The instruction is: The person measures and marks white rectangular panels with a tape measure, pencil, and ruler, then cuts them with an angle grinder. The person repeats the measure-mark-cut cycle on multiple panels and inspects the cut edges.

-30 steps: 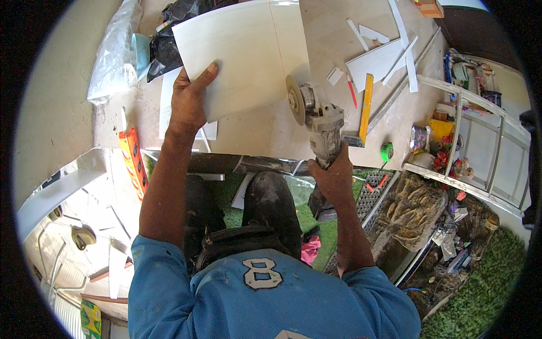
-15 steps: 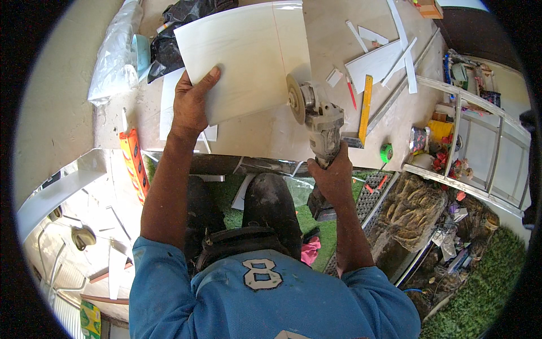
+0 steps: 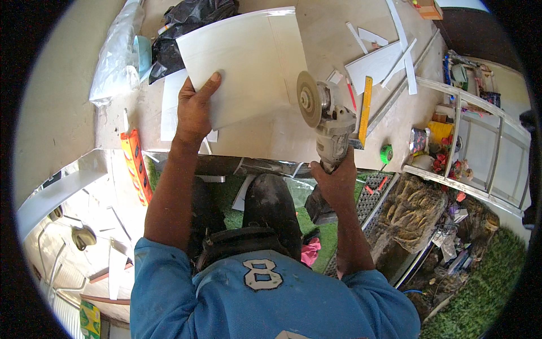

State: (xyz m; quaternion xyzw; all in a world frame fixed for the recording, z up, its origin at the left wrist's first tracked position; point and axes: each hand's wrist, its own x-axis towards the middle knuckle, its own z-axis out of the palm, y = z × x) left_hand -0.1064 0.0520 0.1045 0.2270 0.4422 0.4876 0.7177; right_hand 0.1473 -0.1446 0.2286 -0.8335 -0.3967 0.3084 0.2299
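My left hand [image 3: 195, 110] grips a thin white sheet [image 3: 245, 59] by its left edge, thumb on the face, holding it tilted over the worktop. A faint line runs down near the sheet's right side. My right hand [image 3: 336, 181] is closed round the body of a dusty cordless angle grinder [image 3: 333, 138], its battery hanging below. The grinder's disc [image 3: 307, 99] stands at the sheet's lower right corner; I cannot tell whether it touches. A yellow-edged square [image 3: 366, 107] and a red pencil [image 3: 351, 90] lie just right of the grinder.
The worktop [image 3: 265, 141] holds white offcuts [image 3: 367, 68], a green tape measure [image 3: 387, 152] and black plastic [image 3: 186, 17]. An orange level-like tool [image 3: 135, 164] stands at the left edge. A ladder [image 3: 488, 147] and clutter [image 3: 440, 133] are at right, artificial grass [image 3: 313, 226] below.
The sheet and my left hand have moved slightly down and right, with its top edge lower. The grinder and my right hand have shifted a little right, putting the disc closer to the sheet's outer edge.
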